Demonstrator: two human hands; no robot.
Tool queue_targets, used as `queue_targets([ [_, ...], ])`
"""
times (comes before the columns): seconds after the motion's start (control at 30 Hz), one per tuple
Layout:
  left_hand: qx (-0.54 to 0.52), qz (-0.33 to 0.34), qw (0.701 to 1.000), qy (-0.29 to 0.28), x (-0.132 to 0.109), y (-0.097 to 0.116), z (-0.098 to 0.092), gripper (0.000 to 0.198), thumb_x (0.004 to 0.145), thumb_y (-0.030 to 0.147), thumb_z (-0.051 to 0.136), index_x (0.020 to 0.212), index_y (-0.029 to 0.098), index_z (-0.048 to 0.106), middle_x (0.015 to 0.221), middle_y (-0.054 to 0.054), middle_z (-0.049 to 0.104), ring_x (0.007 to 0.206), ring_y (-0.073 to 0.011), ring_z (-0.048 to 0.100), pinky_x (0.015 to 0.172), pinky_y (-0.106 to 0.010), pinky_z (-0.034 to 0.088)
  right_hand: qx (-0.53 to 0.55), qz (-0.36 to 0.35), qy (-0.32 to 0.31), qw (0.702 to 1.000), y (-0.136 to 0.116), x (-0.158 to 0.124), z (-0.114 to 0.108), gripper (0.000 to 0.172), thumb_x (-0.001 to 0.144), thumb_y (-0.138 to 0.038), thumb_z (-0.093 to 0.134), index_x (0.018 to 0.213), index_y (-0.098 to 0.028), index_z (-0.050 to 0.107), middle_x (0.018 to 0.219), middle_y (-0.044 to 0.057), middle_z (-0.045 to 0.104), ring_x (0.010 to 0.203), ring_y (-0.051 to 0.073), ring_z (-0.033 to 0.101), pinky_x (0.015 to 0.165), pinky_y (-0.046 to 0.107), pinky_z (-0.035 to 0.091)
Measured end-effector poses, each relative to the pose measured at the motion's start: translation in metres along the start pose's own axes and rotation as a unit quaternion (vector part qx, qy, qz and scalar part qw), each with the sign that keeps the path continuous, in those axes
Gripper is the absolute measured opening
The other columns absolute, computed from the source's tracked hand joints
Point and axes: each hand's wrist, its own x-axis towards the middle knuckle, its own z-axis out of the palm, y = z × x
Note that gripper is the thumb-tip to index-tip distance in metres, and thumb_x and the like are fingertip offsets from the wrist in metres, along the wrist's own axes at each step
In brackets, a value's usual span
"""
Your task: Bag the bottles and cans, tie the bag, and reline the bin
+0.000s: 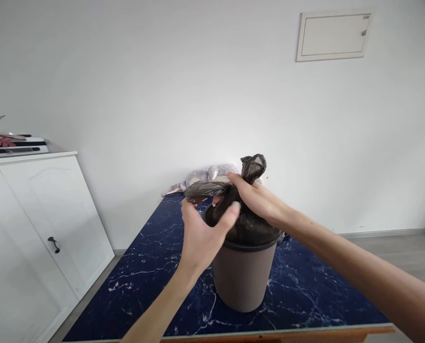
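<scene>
A dark, thin plastic garbage bag (253, 226) lines a grey-brown trash bin (244, 278), its top gathered and twisted above the rim. My right hand (251, 193) is closed around the gathered neck, and one dark loop of plastic sticks up above it. Another loop of the bag stretches left toward my left hand (203, 236). That hand's thumb is spread wide from its fingers, in front of the bag and close against it. The fingertips of my left hand are partly hidden by the plastic.
The bin stands on a blue marble-patterned table (141, 271). Behind it, a grey plush toy (198, 176) lies against the white wall. A white cabinet (37, 238) stands at the left, with a white device (19, 148) on top. A wall panel (334, 35) is at upper right.
</scene>
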Motion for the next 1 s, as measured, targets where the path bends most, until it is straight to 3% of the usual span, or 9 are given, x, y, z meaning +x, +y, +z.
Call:
queue_targets([
  [0.1,0.065,0.027,0.992,-0.108,0.006,0.014,-0.002,0.065,0.075,0.065,0.087,0.121,0.025,0.065,0.137,-0.017,0.063,0.14,-0.0457,0.052,0.109,-0.064,0.05,-0.023,0.023,-0.016,0.999,-0.008,-0.004,-0.006,0.049,0.101,-0.064,0.057,0.101,-0.02,0.08,0.111,0.012,0.082,0.11,0.034,0.074,0.109,0.05,0.053],
  [0.2,0.045,0.081,0.981,-0.17,0.014,0.026,-0.002,0.042,0.086,0.052,0.082,0.117,0.027,0.07,0.124,-0.011,0.074,0.124,-0.0373,0.067,0.102,-0.054,0.057,-0.074,0.003,-0.055,0.996,-0.016,-0.008,-0.018,0.041,0.1,-0.059,0.063,0.107,-0.022,0.08,0.117,0.01,0.081,0.116,0.034,0.073,0.109,0.049,0.054],
  [0.3,0.025,0.12,0.977,-0.174,0.02,0.028,-0.001,0.017,0.09,0.033,0.076,0.104,0.026,0.069,0.105,-0.005,0.076,0.102,-0.0292,0.073,0.089,-0.045,0.06,-0.116,-0.069,-0.119,0.984,-0.015,-0.009,-0.034,0.034,0.1,-0.05,0.061,0.107,-0.023,0.082,0.113,0.009,0.082,0.115,0.033,0.073,0.106,0.047,0.057],
  [0.4,0.011,0.133,0.974,-0.185,0.025,0.021,0.002,0.005,0.089,0.023,0.071,0.091,0.025,0.067,0.094,-0.004,0.074,0.089,-0.0263,0.07,0.078,-0.041,0.058,-0.161,-0.156,-0.158,0.962,-0.004,-0.008,-0.052,0.027,0.097,-0.041,0.063,0.109,-0.027,0.081,0.115,0.007,0.08,0.116,0.031,0.071,0.104,0.047,0.058],
  [0.5,0.013,0.17,0.964,-0.202,0.03,0.011,0.003,0.009,0.085,0.02,0.071,0.093,0.025,0.072,0.095,-0.005,0.072,0.094,-0.0276,0.066,0.085,-0.044,0.055,-0.183,-0.203,-0.211,0.938,0.004,-0.008,-0.068,0.027,0.095,-0.037,0.063,0.113,-0.024,0.079,0.115,0.008,0.079,0.11,0.029,0.071,0.1,0.044,0.059],
  [0.63,-0.043,0.181,0.954,-0.233,0.034,0.007,0.002,0.006,0.082,0.02,0.073,0.086,0.022,0.069,0.113,-0.01,0.069,0.111,-0.0293,0.065,0.095,-0.044,0.052,-0.187,-0.201,-0.256,0.927,0.003,-0.014,-0.078,0.025,0.098,-0.033,0.058,0.108,-0.019,0.076,0.1,0.009,0.078,0.093,0.025,0.069,0.09,0.039,0.059],
  [0.73,-0.12,0.11,0.951,-0.263,0.035,0.007,0.001,0.005,0.084,0.017,0.065,0.084,0.022,0.065,0.112,-0.008,0.071,0.107,-0.0249,0.067,0.095,-0.039,0.051,-0.186,-0.2,-0.255,0.928,-0.001,-0.018,-0.078,0.022,0.098,-0.025,0.055,0.105,-0.019,0.074,0.097,0.007,0.076,0.09,0.023,0.068,0.084,0.037,0.057],
  [0.83,-0.174,0.045,0.945,-0.272,0.036,0.006,0.001,0.008,0.085,0.016,0.061,0.089,0.022,0.065,0.1,-0.004,0.071,0.096,-0.0211,0.066,0.089,-0.034,0.051,-0.21,-0.217,-0.238,0.923,-0.001,-0.021,-0.077,0.031,0.091,-0.014,0.052,0.108,-0.024,0.076,0.1,0.004,0.078,0.089,0.021,0.069,0.081,0.034,0.056],
  [1.0,-0.171,0.018,0.955,-0.241,0.035,0.004,0.0,0.004,0.088,0.02,0.061,0.086,0.022,0.059,0.081,0.002,0.062,0.081,-0.0161,0.057,0.075,-0.027,0.044,-0.264,-0.231,-0.113,0.93,0.005,-0.021,-0.07,0.046,0.079,-0.008,0.051,0.106,-0.029,0.081,0.108,0.0,0.081,0.1,0.023,0.075,0.081,0.034,0.058],
])
